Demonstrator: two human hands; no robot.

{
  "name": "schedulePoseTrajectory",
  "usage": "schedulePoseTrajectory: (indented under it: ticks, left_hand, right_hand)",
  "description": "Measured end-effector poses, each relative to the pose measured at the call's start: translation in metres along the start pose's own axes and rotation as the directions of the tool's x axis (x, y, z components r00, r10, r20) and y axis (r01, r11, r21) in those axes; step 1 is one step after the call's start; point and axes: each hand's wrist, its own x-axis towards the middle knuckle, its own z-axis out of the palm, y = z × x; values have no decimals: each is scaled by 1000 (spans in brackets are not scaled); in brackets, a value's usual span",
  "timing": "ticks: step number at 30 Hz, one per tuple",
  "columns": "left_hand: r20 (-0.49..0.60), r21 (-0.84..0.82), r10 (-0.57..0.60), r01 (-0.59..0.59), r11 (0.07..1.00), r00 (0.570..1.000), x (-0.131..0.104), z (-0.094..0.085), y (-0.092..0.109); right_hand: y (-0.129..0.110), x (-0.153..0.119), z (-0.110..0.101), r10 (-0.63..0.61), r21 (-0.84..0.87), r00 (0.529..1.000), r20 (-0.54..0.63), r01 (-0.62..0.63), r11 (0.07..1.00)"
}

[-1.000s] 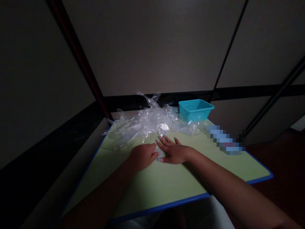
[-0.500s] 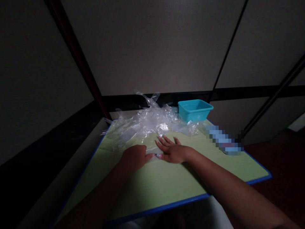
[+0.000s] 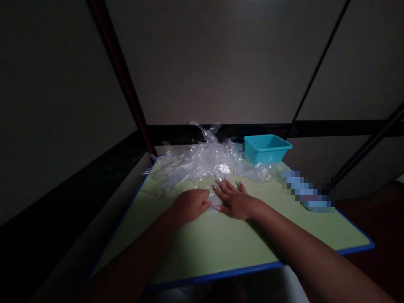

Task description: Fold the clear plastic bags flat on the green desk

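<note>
A thin sheet of clear plastic (image 3: pixel 216 199), perhaps a disposable glove, lies on the table between my hands. My left hand (image 3: pixel 190 205) is closed at its left side, fingers curled and thumb pointing right, with the edge of the plastic apparently in its grasp. Stretched flat over the right part of the plastic, my right hand (image 3: pixel 235 202) has its fingers spread. Its thumb tip almost meets my left thumb. Just beyond both hands rises a crumpled heap of clear plastic gloves (image 3: pixel 206 158), with finger-like ends sticking up.
A turquoise plastic basket (image 3: pixel 268 145) stands at the back right of the light green table (image 3: pixel 189 252), which has a blue edge. On the right side lies a blurred-out bluish object (image 3: pixel 306 191). Dark-trimmed wall panels (image 3: pixel 214 63) stand close behind the table.
The view has shifted, so the table and things on it appear farther right. My left hand has moved slightly nearer the right, its fingers curled in more. My right hand stays flat.
</note>
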Motion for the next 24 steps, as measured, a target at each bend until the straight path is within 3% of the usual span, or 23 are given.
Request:
schedulePoseTrajectory:
  ticks: [3,7,12,15,18,21,24]
  left_hand:
    - [61,7,-1,1,1000,998,-1,1,-4]
    - [144,-108,-16,32,994,989,-4,-7,-19]
    - [214,-198,87,-44,979,973,-8,-16,-37]
    - [170,-166,94,-66,984,981,-9,-18,-44]
    - [107,-185,35,-14,983,994,-8,-18,-43]
    - [-66,-246,-16,-1,969,998,-5,-14,-28]
    - [-210,-295,120,-180,938,970,-3,-6,-4]
  right_hand:
    - [0,0,-1,7,6,1000,16,-7,1000]
    - [-1,-1,-3,18,9,999,31,-18,1000]
    - [2,-1,-2,0,16,1000,18,0,1000]
    - [3,0,-1,2,17,1000,18,-2,1000]
    - [3,0,-1,5,20,1000,24,-6,1000]
    - [2,-1,-2,7,26,1000,28,-7,1000]
    - [2,0,0,-2,30,1000,12,2,1000]
